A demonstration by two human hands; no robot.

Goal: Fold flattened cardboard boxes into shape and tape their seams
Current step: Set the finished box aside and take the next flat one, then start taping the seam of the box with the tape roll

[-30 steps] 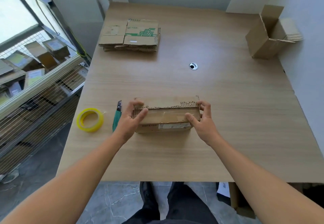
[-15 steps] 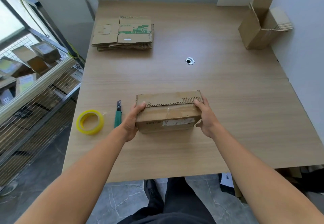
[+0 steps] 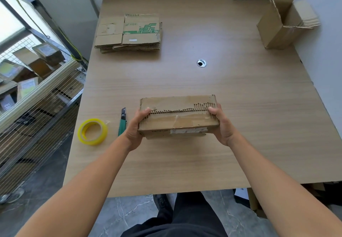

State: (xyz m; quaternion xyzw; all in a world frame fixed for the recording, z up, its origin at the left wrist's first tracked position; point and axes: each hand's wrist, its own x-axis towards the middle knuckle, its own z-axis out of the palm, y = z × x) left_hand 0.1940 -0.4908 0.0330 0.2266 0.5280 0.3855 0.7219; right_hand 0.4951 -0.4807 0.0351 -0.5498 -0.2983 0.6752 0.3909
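Note:
A small folded cardboard box with a ragged top flap edge and old clear tape sits near the front of the wooden table. My left hand grips its left end, thumb on top. My right hand grips its right end the same way. A yellow roll of tape lies on the table left of the box. Between the roll and my left hand lies a green utility knife. A stack of flattened boxes lies at the far left of the table.
An open cardboard box lies on its side at the far right corner against the wall. A round cable hole is in the table's middle. A wire shelf rack holding parcels stands left of the table.
My fingers have moved from pressing the flaps on top to holding the box by both ends. The top flaps now lie flat and closed.

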